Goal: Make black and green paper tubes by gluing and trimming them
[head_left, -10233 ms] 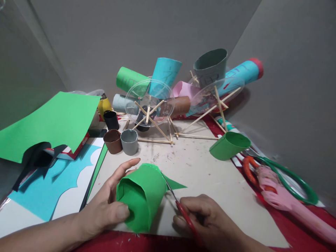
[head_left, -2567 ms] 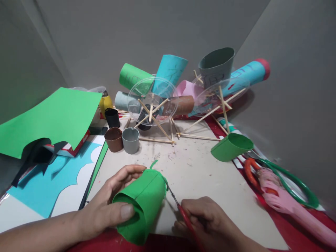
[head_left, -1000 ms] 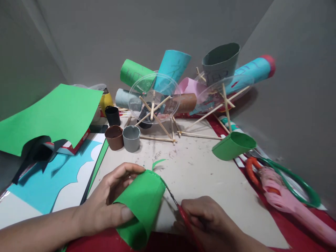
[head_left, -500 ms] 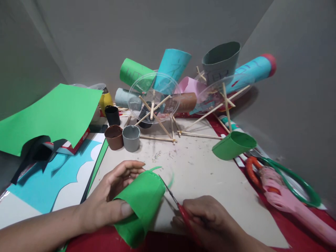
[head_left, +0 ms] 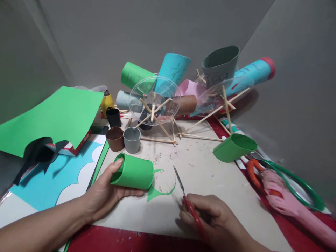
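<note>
My left hand [head_left: 105,190] grips a green paper tube [head_left: 134,171] lying on its side, thumb at its left opening and fingers underneath. A thin green strip hangs off the tube's right rim. Just below that rim, a curved green paper offcut [head_left: 159,192] rests on the board. My right hand [head_left: 207,213] is wrapped round the red handles of a pair of scissors [head_left: 180,180]. Their blades are together, pointing up and left, apart from the tube. A brown paper cup [head_left: 114,139] and a grey paper cup [head_left: 132,140] stand behind the tube.
A wheel of clear plastic discs, wooden sticks and coloured tubes [head_left: 173,71] stands at the back. Green paper [head_left: 60,115] covers the left side. On the right lie a green tube [head_left: 233,148], large green-handled scissors [head_left: 301,185] and a pink glue gun [head_left: 286,203].
The tube has turned onto its side and moved up and left. The scissors have drawn away from its rim, and the offcut now lies on the board.
</note>
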A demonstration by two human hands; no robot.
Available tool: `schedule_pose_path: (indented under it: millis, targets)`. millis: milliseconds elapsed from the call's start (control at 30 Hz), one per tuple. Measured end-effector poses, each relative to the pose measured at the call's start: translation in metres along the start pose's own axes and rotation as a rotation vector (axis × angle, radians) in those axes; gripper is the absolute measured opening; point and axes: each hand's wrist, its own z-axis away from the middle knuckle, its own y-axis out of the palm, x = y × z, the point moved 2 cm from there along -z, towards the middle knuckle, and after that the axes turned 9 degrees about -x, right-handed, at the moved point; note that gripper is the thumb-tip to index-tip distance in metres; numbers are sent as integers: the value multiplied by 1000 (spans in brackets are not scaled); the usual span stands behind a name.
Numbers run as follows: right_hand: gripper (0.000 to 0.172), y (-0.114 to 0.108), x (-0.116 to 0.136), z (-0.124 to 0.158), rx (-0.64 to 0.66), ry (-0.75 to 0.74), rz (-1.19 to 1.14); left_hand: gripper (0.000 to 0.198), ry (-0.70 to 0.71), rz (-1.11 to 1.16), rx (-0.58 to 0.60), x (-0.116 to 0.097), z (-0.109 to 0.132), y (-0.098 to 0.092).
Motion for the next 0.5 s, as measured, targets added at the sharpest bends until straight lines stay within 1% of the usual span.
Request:
schedule_pose_path:
  millis: [133,233,333,433,500]
  targets:
    - [45,-1,3,1,-55,-17,0,42,17,-83,-4,0,0,-1]
    - [45,-2,3,1,-97,-20,-25,43,49,-129,19,-1,0,-1]
    - [44,-3,1,2,-83,-22,-33,47,76,-248,35,-1,-1,0]
    - [47,-4,-2,4,-72,-11,-38,48,97,-420,-26,-3,-1,0]
    - [48,-5,-4,5,-92,0,-37,50,114,-479,-70,-5,0,0]
